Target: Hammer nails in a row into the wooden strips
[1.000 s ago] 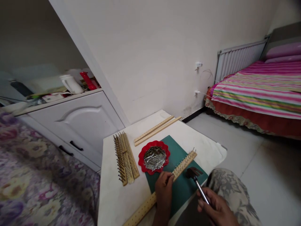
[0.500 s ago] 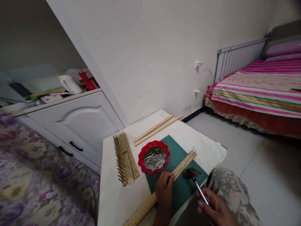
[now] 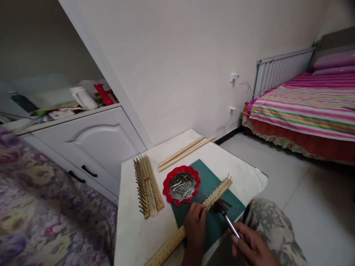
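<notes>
My left hand (image 3: 195, 221) is closed in a pinch over a long wooden strip (image 3: 169, 245), at the end of its row of nails; a nail seems to be between the fingertips, mostly hidden. Upright nails (image 3: 219, 189) fill the strip's far part, while small holes dot its near part. My right hand (image 3: 251, 244) grips a hammer (image 3: 231, 225) by its metal handle, its dark head low beside the strip. Beneath lies a green mat (image 3: 206, 177). A red scalloped bowl (image 3: 166, 184) full of loose nails stands just beyond my left hand.
Several nail-studded strips (image 3: 146, 188) lie side by side on the left of the white table (image 3: 127, 236). Two more wooden strips (image 3: 183, 153) rest near the wall. My patterned trouser knee (image 3: 273, 218) is at the table's right edge. A cabinet (image 3: 91, 151) stands left, a bed (image 3: 305, 107) right.
The hammer and my right hand have shifted left, bringing the head closer to the strip. My left fingers have moved slightly at the strip.
</notes>
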`<state>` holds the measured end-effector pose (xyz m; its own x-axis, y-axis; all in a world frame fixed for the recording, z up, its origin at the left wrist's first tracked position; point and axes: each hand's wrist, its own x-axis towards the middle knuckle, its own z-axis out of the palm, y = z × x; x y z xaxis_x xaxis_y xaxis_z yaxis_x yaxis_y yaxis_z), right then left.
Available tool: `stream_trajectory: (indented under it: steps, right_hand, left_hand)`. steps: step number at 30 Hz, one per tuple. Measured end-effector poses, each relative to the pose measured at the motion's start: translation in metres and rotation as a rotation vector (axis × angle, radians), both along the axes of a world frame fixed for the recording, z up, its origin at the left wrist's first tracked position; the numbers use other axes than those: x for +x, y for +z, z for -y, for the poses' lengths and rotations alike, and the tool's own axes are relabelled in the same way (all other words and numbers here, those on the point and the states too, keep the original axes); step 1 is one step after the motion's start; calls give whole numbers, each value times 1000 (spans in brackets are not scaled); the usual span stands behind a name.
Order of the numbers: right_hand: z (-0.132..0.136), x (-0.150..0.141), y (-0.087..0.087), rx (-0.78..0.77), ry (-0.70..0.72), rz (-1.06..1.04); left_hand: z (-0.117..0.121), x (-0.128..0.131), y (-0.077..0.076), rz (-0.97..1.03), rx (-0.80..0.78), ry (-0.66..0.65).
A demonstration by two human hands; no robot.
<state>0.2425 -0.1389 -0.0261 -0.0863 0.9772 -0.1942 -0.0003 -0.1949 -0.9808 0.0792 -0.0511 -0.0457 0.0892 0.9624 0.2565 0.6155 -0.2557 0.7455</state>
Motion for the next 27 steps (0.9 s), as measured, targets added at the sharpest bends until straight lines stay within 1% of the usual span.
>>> stream_trajectory:
  steps: [3,5,9,13,15,17,20,24,27]
  right_hand:
    - [-5,-4,6,9,87,23]
    - [-8,-7,10,47,120,63]
    - [-13,-9,23,147,139,161]
    - [-16,-7,37,213,127,261]
    - [-17,-6,41,234,151,323]
    - [-16,-6,43,237,173,377]
    - [-14,-6,42,220,162,417]
    - [-14,-8,38,230,173,417]
    - [-13,-7,39,220,169,386]
  left_hand:
    - [0,1,1,-21,-13,5]
    - [-1,1,1,-33,-16,13]
    - [0,2,1,-54,-19,30]
    - [1,2,-2,-49,-23,41]
    - [1,2,-3,-56,-21,42]
    - [0,2,-4,-66,-20,38]
    - [-1,2,-5,-66,-13,38]
    - [0,2,-6,-58,-12,47]
    - [0,2,-4,-55,-18,59]
